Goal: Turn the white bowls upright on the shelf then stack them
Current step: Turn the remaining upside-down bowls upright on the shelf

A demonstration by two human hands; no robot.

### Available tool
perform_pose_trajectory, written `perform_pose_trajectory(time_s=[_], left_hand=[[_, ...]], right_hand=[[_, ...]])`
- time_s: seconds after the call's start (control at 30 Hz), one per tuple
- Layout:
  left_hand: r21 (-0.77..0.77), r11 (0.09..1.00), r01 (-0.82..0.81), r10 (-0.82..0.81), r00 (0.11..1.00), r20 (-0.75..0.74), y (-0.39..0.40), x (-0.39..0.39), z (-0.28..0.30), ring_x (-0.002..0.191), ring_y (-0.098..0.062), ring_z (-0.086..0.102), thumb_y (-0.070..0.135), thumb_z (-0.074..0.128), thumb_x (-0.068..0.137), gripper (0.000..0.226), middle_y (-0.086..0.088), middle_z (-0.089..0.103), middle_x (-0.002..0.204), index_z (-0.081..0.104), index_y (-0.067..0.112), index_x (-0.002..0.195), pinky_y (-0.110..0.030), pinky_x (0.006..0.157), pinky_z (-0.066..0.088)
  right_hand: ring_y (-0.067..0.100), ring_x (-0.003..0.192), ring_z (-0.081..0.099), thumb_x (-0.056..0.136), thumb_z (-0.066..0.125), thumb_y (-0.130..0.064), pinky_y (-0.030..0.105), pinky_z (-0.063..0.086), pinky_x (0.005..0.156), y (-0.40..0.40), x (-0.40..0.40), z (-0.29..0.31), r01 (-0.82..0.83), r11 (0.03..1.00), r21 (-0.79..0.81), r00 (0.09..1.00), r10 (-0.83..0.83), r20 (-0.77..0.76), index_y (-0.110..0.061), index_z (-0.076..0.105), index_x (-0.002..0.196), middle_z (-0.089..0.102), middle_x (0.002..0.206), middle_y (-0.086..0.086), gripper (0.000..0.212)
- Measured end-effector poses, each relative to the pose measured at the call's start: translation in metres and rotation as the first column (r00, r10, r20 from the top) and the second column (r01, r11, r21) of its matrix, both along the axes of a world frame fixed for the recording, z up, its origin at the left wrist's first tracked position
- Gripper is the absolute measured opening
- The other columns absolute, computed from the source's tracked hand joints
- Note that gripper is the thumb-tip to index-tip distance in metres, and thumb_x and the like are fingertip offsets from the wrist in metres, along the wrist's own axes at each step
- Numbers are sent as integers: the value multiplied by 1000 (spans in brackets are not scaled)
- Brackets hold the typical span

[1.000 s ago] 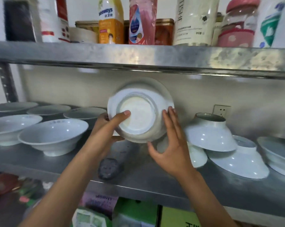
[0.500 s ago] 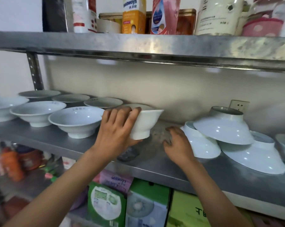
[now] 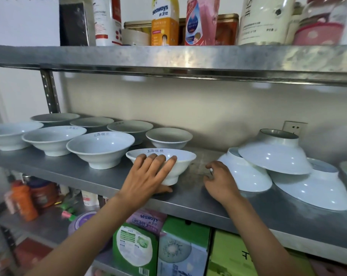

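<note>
While the left hand [image 3: 146, 176] lies against the near side of an upright white bowl [image 3: 174, 164], we see that bowl standing on its foot on the metal shelf [image 3: 89, 176], close to the front edge. The fingers [image 3: 158, 164] are spread and nearly straight across its wall, tips reaching the rim, thumb tucked by the foot; they touch rather than clasp. To the left, seven more upright bowls [image 3: 100, 149] stand in two rows, none stacked, with another just behind the touched bowl. The right hand [image 3: 221, 182] hovers low over the shelf, fingers loosely curled, holding nothing we can see, its knuckles just beside an overturned bowl [image 3: 246, 174]. That one leans under a second overturned bowl [image 3: 276, 154], which tilts on a third [image 3: 316, 188] lying rim-down further right. A wall socket [image 3: 294, 128] shows behind them. On the upper shelf [image 3: 188, 56] stand bottles [image 3: 164, 22] and tins; below, we spot green boxes [image 3: 136, 250].
</note>
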State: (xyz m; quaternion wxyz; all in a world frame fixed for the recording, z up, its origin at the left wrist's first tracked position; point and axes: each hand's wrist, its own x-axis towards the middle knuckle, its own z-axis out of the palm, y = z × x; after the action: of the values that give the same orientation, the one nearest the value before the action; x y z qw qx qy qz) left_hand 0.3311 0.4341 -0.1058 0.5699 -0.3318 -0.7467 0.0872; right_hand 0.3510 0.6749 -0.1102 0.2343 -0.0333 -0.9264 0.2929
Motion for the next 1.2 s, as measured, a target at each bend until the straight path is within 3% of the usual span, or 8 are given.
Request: perform_pose_trajectory(time_s=[0.13, 0.27, 0.47, 0.63, 0.8, 0.97, 1.07, 1.2], left_hand=[[27, 1000, 17, -16, 998, -57, 2, -2, -8, 96, -27, 47, 49, 63, 88, 55, -6, 46, 109, 48, 15, 128, -40, 81, 37], [50, 999, -13, 12, 1000, 12, 1, 2, -15, 94, -28, 50, 34, 52, 97, 39, -8, 55, 105, 49, 12, 128, -43, 83, 39], [51, 996, -71, 61, 981, 186, -9, 4, -29, 94, -31, 52, 12, 68, 85, 50, -10, 57, 108, 49, 9, 130, -45, 87, 39], [109, 992, -69, 36, 960, 276, -8, 16, -18, 88, -33, 56, 23, 51, 90, 29, -10, 58, 102, 57, 10, 116, -45, 86, 39], [136, 986, -99, 37, 916, 401, 3, 30, -6, 107, -32, 57, 38, 37, 95, 48, -11, 61, 112, 56, 5, 123, -55, 110, 30], [134, 989, 61, -107, 923, 369, 38, 43, 8, 121, -33, 51, 32, 41, 95, 47, -15, 59, 123, 54, 1, 128, -54, 114, 26], [158, 976, 153, -203, 902, 381, 66, 48, 12, 121, -31, 51, 30, 45, 93, 45, -14, 58, 123, 54, 1, 127, -51, 115, 27], [210, 955, 212, -287, 845, 452, 98, 50, 12, 122, -29, 50, 31, 41, 95, 46, -13, 57, 125, 52, 2, 129, -49, 115, 26]], right_hand=[[21, 119, 50, 84, 58, -16, 28, 39, 98, 0, -1, -2, 7, 1000, 23, 1000, -7, -11, -11, 60, 118, 56, 125, 2, 34], [20, 119, 50, 84, 58, -15, 29, 40, 101, 2, -1, -4, -10, 1000, -11, 1000, 10, -18, -12, 60, 117, 56, 125, 2, 33], [20, 117, 51, 84, 59, -16, 29, 40, 102, 3, -2, -7, -18, 999, -46, 999, 16, -35, -12, 61, 115, 56, 123, 2, 31], [20, 117, 51, 84, 59, -15, 28, 40, 101, 2, 0, -8, -25, 997, -78, 999, 21, -47, -11, 61, 113, 56, 122, 2, 29], [18, 112, 52, 83, 59, -12, 22, 38, 92, 2, 7, 1, -13, 996, -88, 982, -4, -189, -11, 62, 110, 59, 117, 0, 27], [15, 110, 53, 82, 58, -11, 25, 41, 95, 9, 21, 5, -12, 992, -128, 954, -27, -300, -14, 63, 108, 60, 114, -3, 27], [15, 111, 53, 81, 56, -6, 24, 42, 91, 21, 32, 9, 14, 989, -146, 903, -76, -422, -14, 64, 105, 61, 112, -2, 27], [12, 107, 52, 79, 52, -1, 15, 42, 88, 46, 49, 21, 46, 987, -155, 756, -136, -640, -13, 65, 100, 58, 107, -10, 27]])
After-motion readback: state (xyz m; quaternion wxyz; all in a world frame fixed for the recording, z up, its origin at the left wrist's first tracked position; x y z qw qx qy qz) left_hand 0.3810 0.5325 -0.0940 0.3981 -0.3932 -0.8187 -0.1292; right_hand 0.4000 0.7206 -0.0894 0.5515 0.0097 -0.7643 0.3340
